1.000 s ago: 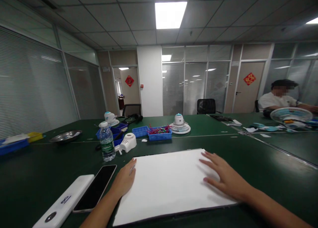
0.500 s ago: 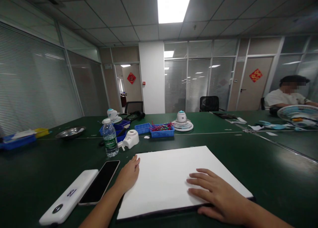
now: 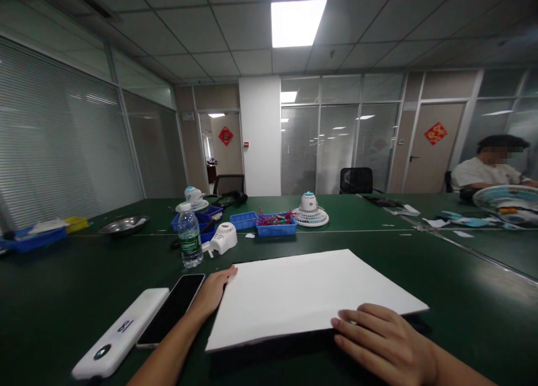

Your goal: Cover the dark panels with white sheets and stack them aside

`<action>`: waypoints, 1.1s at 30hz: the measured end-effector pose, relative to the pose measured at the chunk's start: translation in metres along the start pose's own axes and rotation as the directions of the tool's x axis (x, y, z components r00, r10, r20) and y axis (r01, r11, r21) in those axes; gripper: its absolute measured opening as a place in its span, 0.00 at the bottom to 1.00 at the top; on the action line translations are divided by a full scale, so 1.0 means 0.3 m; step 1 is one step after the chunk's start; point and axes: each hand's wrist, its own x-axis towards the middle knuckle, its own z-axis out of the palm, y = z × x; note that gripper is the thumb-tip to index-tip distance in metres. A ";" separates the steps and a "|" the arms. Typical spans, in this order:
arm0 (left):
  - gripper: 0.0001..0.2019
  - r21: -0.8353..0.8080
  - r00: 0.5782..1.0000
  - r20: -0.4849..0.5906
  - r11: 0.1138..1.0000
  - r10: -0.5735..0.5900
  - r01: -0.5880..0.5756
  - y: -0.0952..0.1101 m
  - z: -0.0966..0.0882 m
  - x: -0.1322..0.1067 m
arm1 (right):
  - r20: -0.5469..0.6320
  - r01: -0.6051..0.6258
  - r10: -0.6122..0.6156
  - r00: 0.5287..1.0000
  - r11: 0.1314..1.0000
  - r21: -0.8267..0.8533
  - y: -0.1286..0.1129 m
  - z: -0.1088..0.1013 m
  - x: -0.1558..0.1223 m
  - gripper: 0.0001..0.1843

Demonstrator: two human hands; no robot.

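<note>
Head cam: white board (image 3: 302,291) sits on the green desk (image 3: 462,296), near edge looking tipped up, left hand (image 3: 214,291) flat and open at its left edge, right hand (image 3: 386,341) draped over the near edge (can't tell if it's pinching), so I'd guess mid-lift, wanting an even hold.

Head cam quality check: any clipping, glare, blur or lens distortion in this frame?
Head view: the ceiling light is blown out; soft sheen on the green table at right; the white board is bright yet keeps its edges, with a dark shadow under its near edge; left hand and right hand look sharp; straight lines bend toward the frame edges.
</note>
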 end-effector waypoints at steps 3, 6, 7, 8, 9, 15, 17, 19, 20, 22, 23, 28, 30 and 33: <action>0.19 -0.045 0.998 0.059 0.999 0.010 -0.008 0.013 -0.019 -0.012 | 0.028 -0.035 0.036 0.999 0.998 -0.045 0.019 -0.009 -0.048 0.22; 0.23 -0.086 0.990 0.132 0.996 0.045 -0.034 0.028 -0.018 -0.040 | -0.041 -0.200 0.199 0.979 0.979 -0.030 0.037 -0.016 -0.091 0.23; 0.25 -0.091 0.986 0.153 0.995 0.062 -0.049 0.033 -0.015 -0.049 | -0.072 -0.252 0.250 0.965 0.968 -0.012 0.043 -0.017 -0.104 0.23; 0.27 -0.088 0.983 0.168 0.994 0.079 -0.065 0.038 -0.011 -0.057 | -0.095 -0.287 0.286 0.953 0.958 0.005 0.050 -0.018 -0.116 0.23; 0.28 -0.078 0.980 0.174 0.994 0.093 -0.081 0.041 -0.006 -0.064 | -0.108 -0.309 0.309 0.945 0.951 0.018 0.057 -0.017 -0.128 0.23; 0.24 -0.036 0.975 0.158 0.987 0.158 -0.155 0.040 0.007 -0.067 | -0.115 -0.318 0.313 0.943 0.948 -0.025 0.081 0.034 -0.185 0.24; 0.24 -0.028 0.973 0.158 0.986 0.169 -0.167 0.042 0.003 -0.067 | -0.128 -0.287 0.278 0.952 0.956 -0.059 0.078 0.058 -0.189 0.27; 0.24 -0.023 0.973 0.159 0.986 0.169 -0.167 0.048 -0.003 -0.070 | -0.153 -0.297 0.285 0.946 0.953 -0.061 0.072 0.072 -0.184 0.28; 0.24 -0.026 0.973 0.158 0.986 0.168 -0.166 0.052 -0.006 -0.072 | -0.175 -0.326 0.313 0.934 0.944 -0.051 0.067 0.075 -0.178 0.28; 0.24 -0.031 0.974 0.156 0.986 0.167 -0.164 0.058 -0.009 -0.076 | -0.220 -0.398 0.384 0.897 0.917 -0.018 0.058 0.074 -0.165 0.25; 0.24 -0.030 0.973 0.156 0.986 0.169 -0.166 0.059 -0.009 -0.077 | -0.239 -0.426 0.413 0.879 0.905 -0.002 0.053 0.071 -0.157 0.24; 0.20 0.049 0.977 0.114 0.981 0.179 -0.185 0.039 -0.002 -0.068 | -0.254 -0.467 0.452 0.855 0.884 0.000 0.059 0.031 -0.111 0.18; 0.21 0.082 0.982 0.059 0.979 0.181 -0.185 0.030 -0.004 -0.062 | -0.240 -0.513 0.494 0.836 0.858 -0.019 0.072 -0.007 -0.086 0.16; 0.25 0.094 0.988 0.037 0.984 0.149 -0.152 0.025 -0.015 -0.061 | -0.218 -0.581 0.556 0.802 0.811 -0.066 0.088 -0.086 -0.053 0.16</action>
